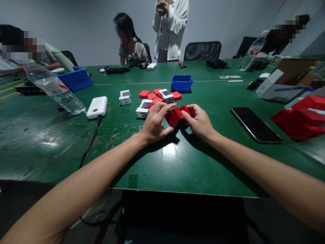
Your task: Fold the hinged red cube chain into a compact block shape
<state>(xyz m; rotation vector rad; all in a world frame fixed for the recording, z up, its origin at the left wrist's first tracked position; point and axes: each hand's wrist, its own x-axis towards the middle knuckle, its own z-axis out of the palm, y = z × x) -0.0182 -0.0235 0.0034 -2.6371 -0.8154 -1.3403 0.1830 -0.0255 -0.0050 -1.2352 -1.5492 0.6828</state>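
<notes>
Between both hands is a red plastic block with square openings (172,117), held just above the green table (152,166). My left hand (157,122) grips its left side, thumb below and fingers above. On the right side, my right hand (199,121) pinches the red part with thumb and fingers. Whether this is one piece or two joined pieces I cannot tell. Just beyond my hands lies a loose group of red blocks (144,94) and white U-shaped brackets (143,109). Another white bracket (125,97) stands apart to the left.
A white power bank (97,107) with a black cable and a tilted water bottle (54,88) are at left. A small blue bin (182,83) stands behind the blocks. At right lie a phone (255,124), red parts (299,118) and a cardboard box (286,78). Other people are around the table.
</notes>
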